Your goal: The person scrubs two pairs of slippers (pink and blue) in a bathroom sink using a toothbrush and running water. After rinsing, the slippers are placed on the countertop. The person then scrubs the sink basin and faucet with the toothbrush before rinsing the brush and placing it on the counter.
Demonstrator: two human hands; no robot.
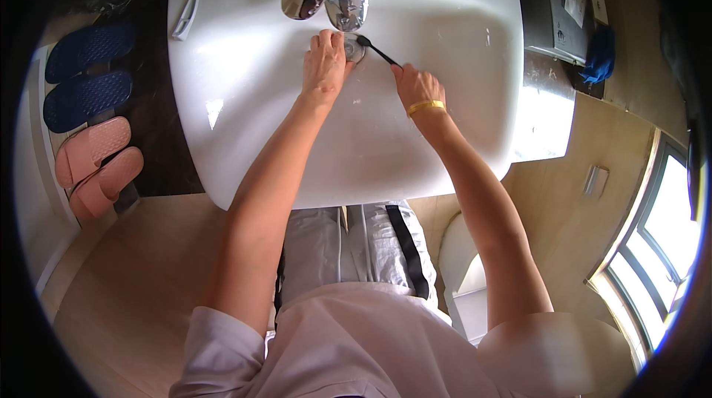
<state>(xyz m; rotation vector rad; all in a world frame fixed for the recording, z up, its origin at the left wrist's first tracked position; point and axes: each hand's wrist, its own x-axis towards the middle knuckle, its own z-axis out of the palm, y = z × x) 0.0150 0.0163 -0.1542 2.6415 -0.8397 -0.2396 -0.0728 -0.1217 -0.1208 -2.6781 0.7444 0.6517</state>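
Note:
A white sink basin (389, 159) spreads before me. My right hand (421, 86), with a yellow band at the wrist, grips a thin black brush (382, 55). The brush's dark head touches or nearly touches the upper right rim of a round metal drain fitting (352, 49) below the faucet. My left hand (326, 62) rests at the fitting's left side with fingers together and thumb below it; whether it grips the fitting cannot be made out. The chrome faucet (350, 0) stands just above both hands and reflects them.
A white-handled brush (192, 6) lies on the basin's upper left rim. Blue slippers (89, 100) and pink slippers (103, 175) are at the left. A grey box (564, 25) and a blue cloth or bag (599, 58) sit at the right. A toilet (470, 292) is below right.

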